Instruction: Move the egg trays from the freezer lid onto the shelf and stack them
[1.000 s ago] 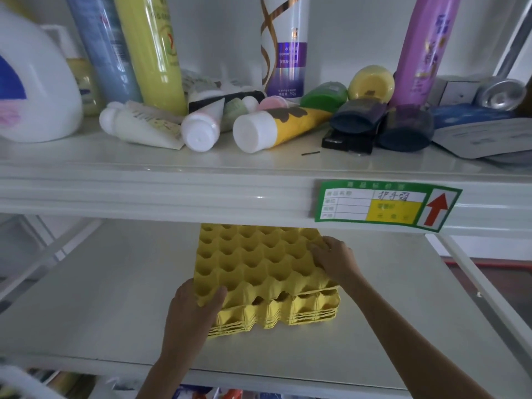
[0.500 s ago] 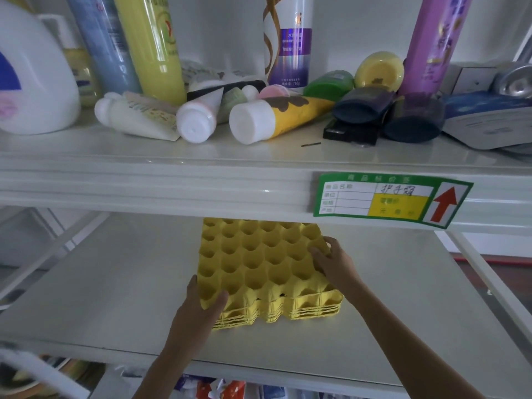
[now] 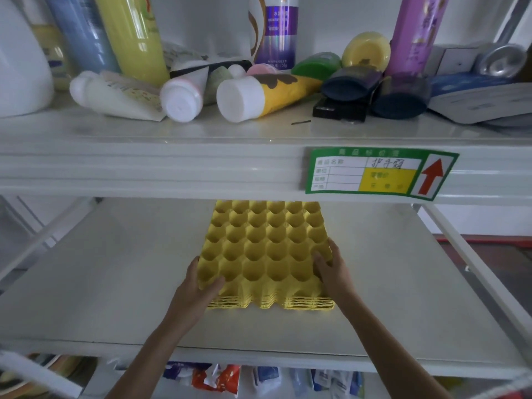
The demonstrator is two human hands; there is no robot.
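A stack of yellow egg trays (image 3: pixel 267 249) lies flat on the white middle shelf (image 3: pixel 115 283), its far edge hidden under the shelf above. My left hand (image 3: pixel 198 286) grips the stack's near left corner, thumb on top. My right hand (image 3: pixel 331 269) holds the near right edge, fingers spread over the top tray's cups. The trays sit nested and squared, with several layered edges showing at the front.
The upper shelf (image 3: pixel 144 165) overhangs the trays and carries bottles, tubes (image 3: pixel 259 93) and a white jug (image 3: pixel 20 59). A green price label (image 3: pixel 377 174) hangs on its front lip. Packets (image 3: pixel 218 378) fill the shelf below. A white upright runs along the right side.
The top tray, tilted and askew a second ago, now lies flat and aligned on the stack. Both hands slid to the near corners.
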